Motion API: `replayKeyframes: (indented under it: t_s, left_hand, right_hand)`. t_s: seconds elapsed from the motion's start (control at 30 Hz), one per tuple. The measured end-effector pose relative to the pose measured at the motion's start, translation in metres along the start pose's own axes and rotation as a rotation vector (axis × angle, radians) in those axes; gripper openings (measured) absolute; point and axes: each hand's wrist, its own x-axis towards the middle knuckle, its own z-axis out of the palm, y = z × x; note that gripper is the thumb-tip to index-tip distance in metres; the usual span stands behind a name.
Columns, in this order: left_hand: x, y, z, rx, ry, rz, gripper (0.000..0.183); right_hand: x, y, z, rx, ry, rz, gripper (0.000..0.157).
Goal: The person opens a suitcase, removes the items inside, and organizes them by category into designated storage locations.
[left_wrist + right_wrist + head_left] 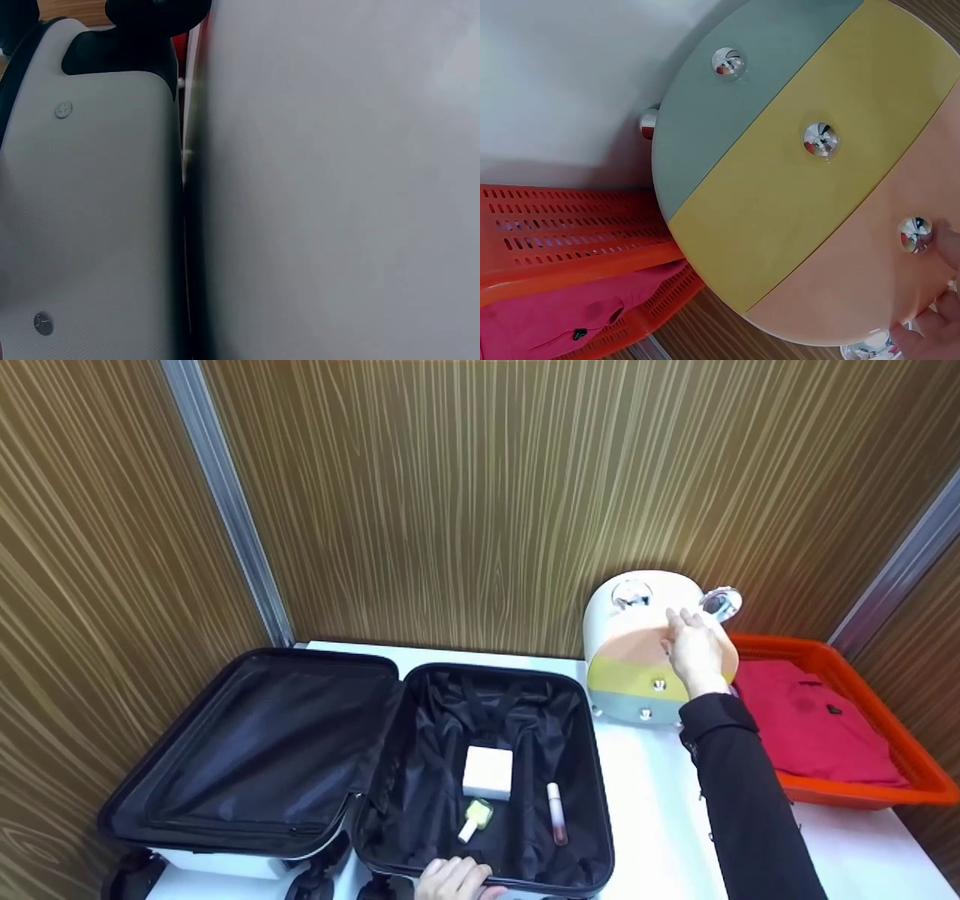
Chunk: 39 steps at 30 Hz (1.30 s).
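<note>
My right hand point(695, 651) is at the top pink drawer of a rounded mini drawer cabinet point(626, 677). Its fingers reach toward the cabinet's upper edge, and in the right wrist view the thumb point(949, 246) lies beside the drawer's silver knob point(916, 235). At the near rim of an open suitcase point(600, 780), my left hand point(452, 879) grips the edge with fingers curled over it. Inside that black-lined half lie a white box point(488, 771), a yellow-green nail polish bottle point(476, 817) and a lip gloss tube point(557, 814).
The suitcase's other half point(270, 750) lies flat to the left, its wheels point(311, 881) toward me. An orange basket point(862, 675) with a folded red garment point(814, 724) stands right of the cabinet. A small round mirror point(721, 604) sticks out at the cabinet top. Wood-patterned walls point(450, 510) enclose the white table point(652, 817).
</note>
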Motion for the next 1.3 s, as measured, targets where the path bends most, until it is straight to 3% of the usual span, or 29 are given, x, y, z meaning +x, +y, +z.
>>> replayKeyframes:
  t_s: [0.3, 0.6, 0.87, 1.3]
  left_hand:
    - [0.004, 0.003, -0.001, -0.055, -0.017, -0.058, 0.040]
    - [0.006, 0.002, -0.005, -0.077, -0.054, -0.059, 0.037]
    - [0.005, 0.001, -0.008, -0.068, -0.035, -0.048, 0.038]
    - [0.006, 0.002, -0.007, -0.080, -0.024, -0.064, 0.039]
  right_hand:
    - [-0.016, -0.005, -0.009, -0.039, 0.011, 0.049, 0.050]
    - [-0.043, -0.015, -0.021, -0.085, 0.023, 0.048, 0.049]
    - [-0.078, -0.027, -0.029, -0.074, 0.106, -0.003, 0.047]
    - [-0.141, -0.045, -0.056, -0.082, 0.124, -0.046, 0.054]
